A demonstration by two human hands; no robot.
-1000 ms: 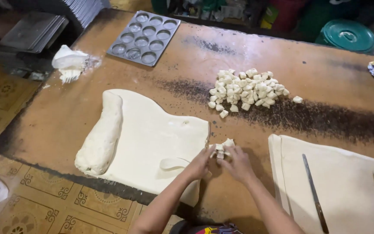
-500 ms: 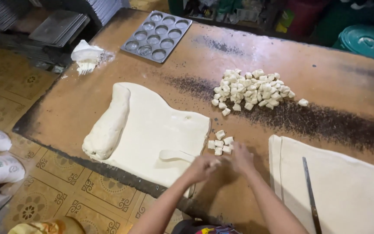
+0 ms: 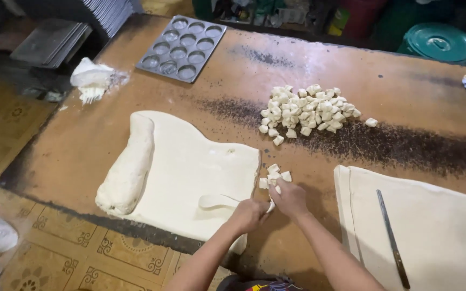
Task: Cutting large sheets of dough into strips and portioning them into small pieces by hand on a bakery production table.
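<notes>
since a moment ago we see our left hand (image 3: 248,214) and right hand (image 3: 289,198) drawn back from the small cut dough pieces (image 3: 274,175). both pinch a dough strip (image 3: 270,205) between them, beside the dough sheet (image 3: 190,178).

A thin strip of pale raw dough (image 3: 269,205) sits pinched between both hands; small white cut dough cubes (image 3: 274,175) lie clustered at its 12 o'clock.
</notes>
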